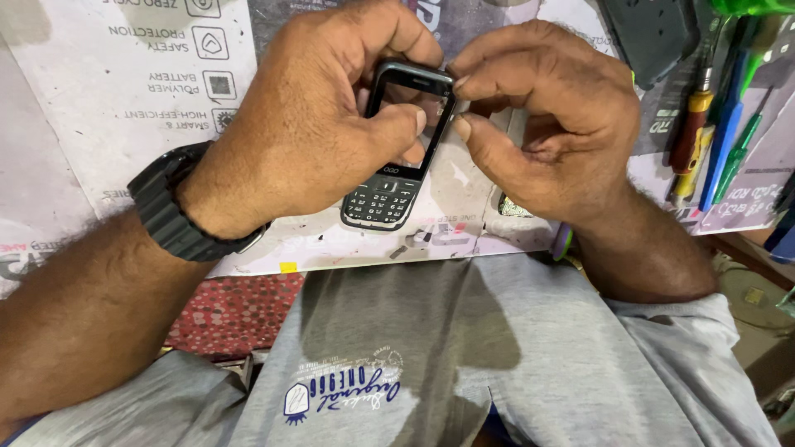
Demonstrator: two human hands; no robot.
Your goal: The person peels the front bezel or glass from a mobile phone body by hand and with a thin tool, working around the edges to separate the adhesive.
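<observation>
My left hand [323, 116] grips a black keypad phone front cover [389, 194] with an empty screen window, thumb pressed across the window. My right hand [546, 116] pinches the cover's upper right edge between thumb and forefinger. The cover's keypad end points toward me, just above the white printed work mat [108, 91]. A black wristwatch [170, 211] sits on my left wrist.
Several screwdrivers [704, 116] with red, yellow, blue and green handles lie at the right of the mat. A dark flat object [650, 33] rests at the top right. A small part [515, 207] peeks out under my right hand. My grey trousers [464, 356] fill the foreground.
</observation>
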